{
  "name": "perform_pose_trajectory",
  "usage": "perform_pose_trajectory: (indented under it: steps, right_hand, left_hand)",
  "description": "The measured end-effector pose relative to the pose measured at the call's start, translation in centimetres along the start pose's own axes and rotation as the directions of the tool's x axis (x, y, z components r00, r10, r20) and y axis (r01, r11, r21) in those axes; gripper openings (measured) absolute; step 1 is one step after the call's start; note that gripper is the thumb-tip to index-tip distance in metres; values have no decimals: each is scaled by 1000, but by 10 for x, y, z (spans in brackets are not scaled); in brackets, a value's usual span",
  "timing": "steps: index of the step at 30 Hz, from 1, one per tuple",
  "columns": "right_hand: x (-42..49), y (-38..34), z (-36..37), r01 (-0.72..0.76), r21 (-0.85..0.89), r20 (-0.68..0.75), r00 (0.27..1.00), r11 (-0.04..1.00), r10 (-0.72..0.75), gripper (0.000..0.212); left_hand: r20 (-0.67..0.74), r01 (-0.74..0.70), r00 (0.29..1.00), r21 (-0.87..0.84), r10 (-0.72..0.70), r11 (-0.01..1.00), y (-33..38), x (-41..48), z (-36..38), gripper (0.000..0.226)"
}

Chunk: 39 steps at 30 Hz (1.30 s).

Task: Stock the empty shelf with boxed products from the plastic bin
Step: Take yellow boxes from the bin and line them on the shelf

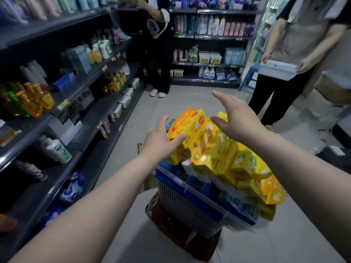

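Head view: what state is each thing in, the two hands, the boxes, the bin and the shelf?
left hand: open, fingers touching the top box.
right hand: open, above the pile, holding nothing.
top box: tilted, lying on the pile.
yellow boxes: heaped above the bin's rim, leaning.
plastic bin: overfull, raised on a brown support.
lower shelf: partly bare.

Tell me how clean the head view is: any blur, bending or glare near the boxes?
Head view: wide-angle bending curves the shelves on the left; motion blur smears their bottles and the lower boxes in the bin; the top box at the left hand reads sharper; light is even, no harsh glare.
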State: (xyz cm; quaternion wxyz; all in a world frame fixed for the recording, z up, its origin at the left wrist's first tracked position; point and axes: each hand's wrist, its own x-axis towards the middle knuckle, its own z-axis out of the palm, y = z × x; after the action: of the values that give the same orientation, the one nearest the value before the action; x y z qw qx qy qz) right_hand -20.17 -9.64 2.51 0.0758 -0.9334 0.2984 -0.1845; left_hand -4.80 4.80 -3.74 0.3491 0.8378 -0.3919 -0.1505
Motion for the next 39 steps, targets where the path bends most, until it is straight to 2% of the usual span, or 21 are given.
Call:
perform_pose_trajectory:
  steps: [3, 5, 12, 15, 18, 21, 26, 31, 36, 39]
  right_hand:
    - [16, 9, 5, 40, -3, 67, 997, 999, -40, 70]
    - [23, 14, 8, 51, 9, 94, 994, 999, -51, 70]
    - [44, 20, 20, 8, 68, 60, 998, 998, -12, 65]
    - [55, 21, 28, 39, 38, 128, 991, 999, -43, 61]
    - [66, 17, 39, 106, 15, 263, 959, 994, -106, 56]
    - [77, 12, 50, 161, -10, 362, 921, 987, -146, 51]
    - [90, 11, 59, 184, -62, 465, 875, 981, -134, 45]
    - [102, 13, 64, 211, -65, 461, 873, 975, -158, 42]
    - [104, 13, 66, 278, -63, 443, 869, 959, -223, 13]
    - [106, 14, 59, 248, -14, 467, 858, 969, -213, 18]
  left_hand:
    - [-8, 51, 999, -14, -51, 999, 5, 7, 12, 89]
    - [-25, 56, 998, -67, -58, 996, 6, 9, 17, 83]
    - [-253, 16, 964, -257, -84, 966, 4, 15, -14, 72]
    - [-304, 18, 947, -258, -99, 966, -8, 20, -34, 61]
    - [-300, 48, 946, -235, -120, 971, -23, 22, -42, 46]
    - [-270, 83, 951, -244, -150, 966, -35, 20, -42, 44]
    - [-218, 129, 956, -294, -198, 947, -48, 16, -41, 41]
    - [-196, 151, 955, -327, -223, 933, -54, 10, -43, 38]
    - [-198, 171, 949, -333, -246, 927, -57, 6, -45, 38]
    - [-183, 177, 951, -336, -249, 925, -59, 6, -45, 37]
